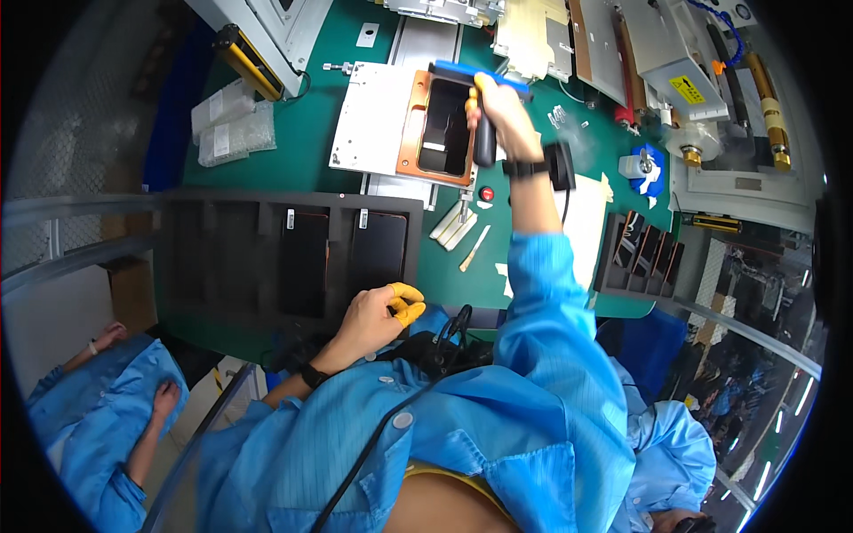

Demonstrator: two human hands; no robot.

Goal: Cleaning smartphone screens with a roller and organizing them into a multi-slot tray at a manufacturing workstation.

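Observation:
My right hand [508,114], with yellow finger cots, grips the black handle of a hand roller with a long blue head [480,75]. The blue head lies over the far end of a copper-coloured frame [410,133] on a white fixture plate [366,115]. A dark glossy phone-like panel [446,120] sits inside that frame. My left hand [378,317] is loosely curled beside the near right corner of a black foam tray [191,258]; its cot-covered fingertips are slightly apart and nothing shows between them. In the tray lie two dark flat panels [304,266] [378,253] with small white labels.
Bubble-wrap bags [235,133] lie at the left on the green mat [306,169]. A small knife [474,249], pale strips [453,226] and a red round cap [486,193] lie near the frame. A smaller dark tray [635,266] holds several panels at right. Another person [115,417] stands at lower left.

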